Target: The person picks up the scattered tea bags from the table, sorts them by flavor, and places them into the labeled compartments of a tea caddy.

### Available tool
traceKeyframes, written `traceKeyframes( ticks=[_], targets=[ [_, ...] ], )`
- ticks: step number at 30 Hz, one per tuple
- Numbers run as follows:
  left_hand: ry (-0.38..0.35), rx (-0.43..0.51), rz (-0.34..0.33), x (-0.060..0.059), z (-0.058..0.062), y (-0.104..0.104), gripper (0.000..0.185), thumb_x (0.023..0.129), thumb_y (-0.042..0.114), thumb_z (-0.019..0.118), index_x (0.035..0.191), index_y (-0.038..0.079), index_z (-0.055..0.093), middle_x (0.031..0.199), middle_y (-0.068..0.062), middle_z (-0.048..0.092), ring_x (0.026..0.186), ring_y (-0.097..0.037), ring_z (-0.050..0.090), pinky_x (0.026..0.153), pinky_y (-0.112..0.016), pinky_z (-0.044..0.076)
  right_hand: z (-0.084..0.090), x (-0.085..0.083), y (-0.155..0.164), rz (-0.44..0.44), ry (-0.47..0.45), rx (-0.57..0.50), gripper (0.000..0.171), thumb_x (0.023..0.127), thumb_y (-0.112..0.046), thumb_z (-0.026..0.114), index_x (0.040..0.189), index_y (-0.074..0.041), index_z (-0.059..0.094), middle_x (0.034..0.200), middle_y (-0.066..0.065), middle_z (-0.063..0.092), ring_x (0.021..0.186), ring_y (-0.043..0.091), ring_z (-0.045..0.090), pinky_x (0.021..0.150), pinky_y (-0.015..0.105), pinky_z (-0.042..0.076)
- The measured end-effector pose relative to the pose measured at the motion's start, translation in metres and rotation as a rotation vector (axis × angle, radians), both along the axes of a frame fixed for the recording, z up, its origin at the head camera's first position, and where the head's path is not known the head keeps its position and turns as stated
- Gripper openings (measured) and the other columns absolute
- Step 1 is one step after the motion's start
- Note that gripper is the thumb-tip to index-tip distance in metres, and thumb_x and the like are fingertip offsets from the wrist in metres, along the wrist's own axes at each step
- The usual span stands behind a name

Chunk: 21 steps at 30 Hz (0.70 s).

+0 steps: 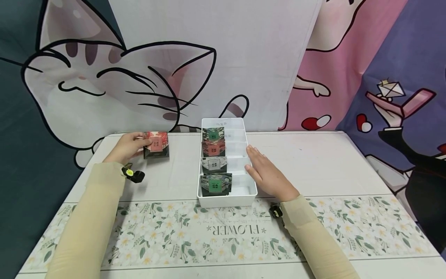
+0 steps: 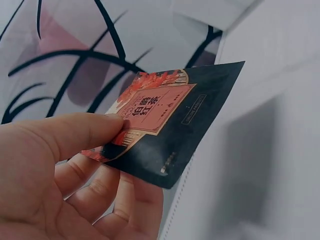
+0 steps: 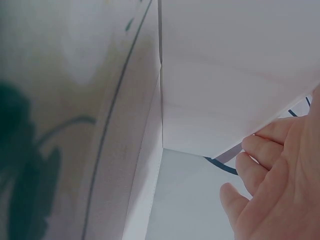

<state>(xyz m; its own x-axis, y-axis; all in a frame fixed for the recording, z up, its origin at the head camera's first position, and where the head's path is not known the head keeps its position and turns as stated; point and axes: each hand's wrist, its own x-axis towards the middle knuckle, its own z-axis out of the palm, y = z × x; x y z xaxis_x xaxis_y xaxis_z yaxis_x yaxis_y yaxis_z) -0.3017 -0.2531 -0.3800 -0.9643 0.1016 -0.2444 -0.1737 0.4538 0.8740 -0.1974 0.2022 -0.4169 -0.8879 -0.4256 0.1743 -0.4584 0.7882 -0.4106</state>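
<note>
In the head view my left hand (image 1: 126, 148) pinches a dark tea sachet (image 1: 156, 152) with a red label, thumb on its front. The left wrist view shows this tea sachet (image 2: 200, 112) tilted, fingers curled behind it, above the white tabletop. To its right stands a white divided box (image 1: 226, 202). Along the box's left side sit a green-labelled sachet (image 1: 213, 134), a red-labelled one (image 1: 214, 149), a grey one (image 1: 214, 165) and, at the front, another green-labelled one (image 1: 216, 186). My right hand (image 1: 267, 173) has its fingers extended along the box's right wall (image 3: 225, 100).
A floral strip (image 1: 153, 232) printed with the word FLOWER crosses the near part of the white table (image 1: 299, 162). Behind the table hangs a cartoon cat backdrop (image 1: 251, 69). A dark object (image 1: 426, 205) stands at the right edge.
</note>
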Motion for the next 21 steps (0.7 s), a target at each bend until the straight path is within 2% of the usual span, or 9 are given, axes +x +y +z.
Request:
traceKeyframes(
  ticks=[3, 8, 12, 17, 21],
  targets=[
    [0.020, 0.002, -0.008, 0.002, 0.003, 0.006, 0.027, 0.104, 0.025, 0.058, 0.117, 0.002, 0.049, 0.108, -0.003, 0.050, 0.099, -0.011, 0.052, 0.106, -0.045, 0.047, 0.000, 0.000, 0.000, -0.001, 0.004, 0.001, 0.065, 0.111, -0.037, 0.036, 0.161, -0.001, 0.015, 0.168, 0.013, 0.015, 0.155, 0.028, 0.012, 0.124, 0.048, 0.014],
    [0.049, 0.009, -0.021, 0.004, 0.009, 0.010, 0.028, 0.105, 0.025, 0.058, 0.118, 0.002, 0.049, 0.104, -0.001, 0.052, 0.098, -0.009, 0.054, 0.107, -0.049, 0.046, 0.000, 0.000, 0.001, -0.002, 0.000, 0.001, 0.065, 0.111, -0.038, 0.035, 0.161, -0.002, 0.015, 0.168, 0.013, 0.015, 0.155, 0.029, 0.012, 0.125, 0.047, 0.013],
    [0.057, 0.012, -0.029, 0.006, 0.016, 0.011, 0.027, 0.105, 0.024, 0.057, 0.118, 0.002, 0.050, 0.101, 0.004, 0.055, 0.098, -0.008, 0.055, 0.104, -0.047, 0.048, 0.000, 0.000, 0.000, -0.005, -0.001, 0.005, 0.065, 0.111, -0.039, 0.034, 0.161, -0.002, 0.015, 0.168, 0.012, 0.015, 0.155, 0.029, 0.013, 0.125, 0.047, 0.013],
    [0.079, -0.001, -0.035, 0.009, 0.022, 0.017, 0.023, 0.105, 0.023, 0.058, 0.113, 0.003, 0.049, 0.100, 0.006, 0.055, 0.096, -0.007, 0.056, 0.093, -0.034, 0.053, 0.001, 0.001, 0.000, -0.006, -0.007, 0.007, 0.065, 0.111, -0.039, 0.034, 0.161, -0.003, 0.015, 0.168, 0.011, 0.014, 0.155, 0.026, 0.011, 0.125, 0.046, 0.013],
    [0.099, -0.010, -0.045, 0.009, 0.023, 0.024, 0.026, 0.104, 0.024, 0.059, 0.117, 0.003, 0.051, 0.100, 0.006, 0.058, 0.095, -0.007, 0.057, 0.094, -0.036, 0.052, 0.003, 0.001, -0.001, -0.007, -0.009, 0.009, 0.064, 0.111, -0.038, 0.035, 0.161, -0.003, 0.015, 0.168, 0.012, 0.015, 0.155, 0.027, 0.011, 0.125, 0.047, 0.013]
  ],
)
